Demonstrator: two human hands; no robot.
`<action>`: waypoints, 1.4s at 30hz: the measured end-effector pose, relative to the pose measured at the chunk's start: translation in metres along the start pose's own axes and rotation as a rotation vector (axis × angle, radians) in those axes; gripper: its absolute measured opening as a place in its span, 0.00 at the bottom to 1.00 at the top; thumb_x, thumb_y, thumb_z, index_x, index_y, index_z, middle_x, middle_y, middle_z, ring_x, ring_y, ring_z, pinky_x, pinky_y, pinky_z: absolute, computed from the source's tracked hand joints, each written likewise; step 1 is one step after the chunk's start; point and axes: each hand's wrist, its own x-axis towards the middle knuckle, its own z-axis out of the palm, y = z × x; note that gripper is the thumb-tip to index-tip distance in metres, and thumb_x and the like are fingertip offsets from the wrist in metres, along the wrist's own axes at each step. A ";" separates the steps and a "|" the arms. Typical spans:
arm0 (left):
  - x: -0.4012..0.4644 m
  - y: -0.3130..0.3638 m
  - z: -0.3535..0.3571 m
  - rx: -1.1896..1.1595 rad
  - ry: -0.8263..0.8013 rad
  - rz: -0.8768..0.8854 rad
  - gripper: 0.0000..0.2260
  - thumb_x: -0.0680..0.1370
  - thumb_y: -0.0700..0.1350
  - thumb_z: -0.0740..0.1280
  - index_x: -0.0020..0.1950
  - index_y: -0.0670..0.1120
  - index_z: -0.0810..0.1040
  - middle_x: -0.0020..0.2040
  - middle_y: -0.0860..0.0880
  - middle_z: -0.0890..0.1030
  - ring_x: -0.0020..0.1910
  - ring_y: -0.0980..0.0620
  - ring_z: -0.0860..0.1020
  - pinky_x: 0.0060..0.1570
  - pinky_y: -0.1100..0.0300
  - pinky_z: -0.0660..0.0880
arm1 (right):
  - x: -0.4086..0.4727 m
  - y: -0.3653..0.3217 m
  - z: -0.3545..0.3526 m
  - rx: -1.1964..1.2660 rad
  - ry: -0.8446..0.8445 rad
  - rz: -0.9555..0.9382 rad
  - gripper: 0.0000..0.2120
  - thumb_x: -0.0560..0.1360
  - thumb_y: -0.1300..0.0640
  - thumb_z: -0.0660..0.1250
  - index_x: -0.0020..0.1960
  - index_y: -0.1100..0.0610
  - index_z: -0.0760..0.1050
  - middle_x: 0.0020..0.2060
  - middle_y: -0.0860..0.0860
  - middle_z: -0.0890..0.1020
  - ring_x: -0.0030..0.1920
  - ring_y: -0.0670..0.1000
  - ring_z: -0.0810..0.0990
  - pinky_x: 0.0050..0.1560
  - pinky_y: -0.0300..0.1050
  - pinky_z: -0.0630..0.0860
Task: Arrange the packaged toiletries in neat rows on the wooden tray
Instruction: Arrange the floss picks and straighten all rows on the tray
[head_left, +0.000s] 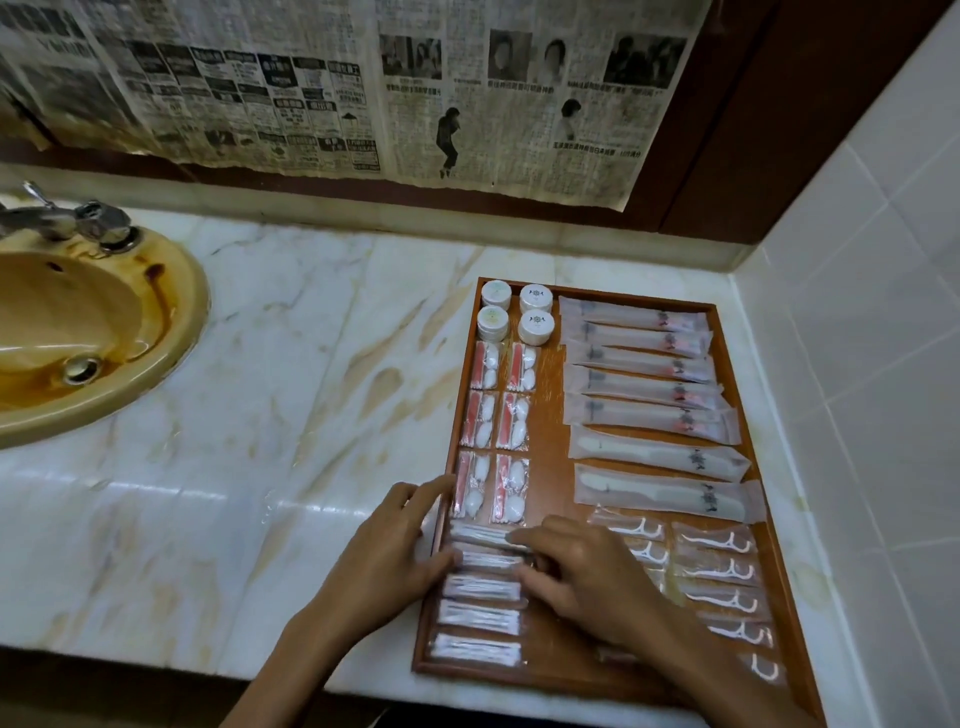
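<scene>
A wooden tray (550, 457) lies on the marble counter, filled with packaged toiletries in rows. Round white jars (517, 312) sit at its far left, red-and-white cotton packs (496, 431) below them. Long toothbrush packets (644, 374) and two comb packets (660, 475) fill the right side, floss pick packets (722, 571) the near right. Cotton swab packets (480, 618) run down the near left column. My left hand (400, 551) rests at the tray's left rim, fingers straight, thumb touching a swab packet. My right hand (582, 566) presses flat on the upper swab packets (483, 535).
A stained yellow sink (78, 322) with a metal faucet (67, 218) is at the left. Newspaper sheets (363, 88) cover the back wall. A tiled wall (857, 312) stands close to the tray's right side. The counter's front edge runs just below the tray.
</scene>
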 end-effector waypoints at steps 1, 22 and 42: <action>0.013 0.002 -0.005 0.011 0.026 0.011 0.30 0.75 0.58 0.68 0.73 0.64 0.58 0.61 0.59 0.67 0.48 0.60 0.73 0.44 0.71 0.69 | 0.009 0.005 -0.008 0.010 0.021 0.041 0.18 0.75 0.42 0.61 0.59 0.47 0.79 0.42 0.41 0.81 0.40 0.40 0.76 0.41 0.33 0.72; 0.258 0.038 -0.068 0.387 0.145 0.105 0.15 0.73 0.55 0.70 0.58 0.53 0.79 0.54 0.50 0.75 0.54 0.50 0.73 0.41 0.60 0.67 | 0.207 0.094 -0.098 -0.302 0.087 0.252 0.18 0.76 0.44 0.64 0.62 0.50 0.77 0.59 0.51 0.77 0.59 0.51 0.72 0.58 0.51 0.72; 0.264 0.041 -0.068 0.401 0.166 0.171 0.14 0.72 0.53 0.72 0.55 0.51 0.78 0.49 0.50 0.81 0.51 0.51 0.73 0.38 0.60 0.65 | 0.215 0.102 -0.078 -0.266 0.190 0.286 0.16 0.76 0.44 0.64 0.61 0.50 0.75 0.55 0.49 0.80 0.54 0.52 0.75 0.54 0.47 0.71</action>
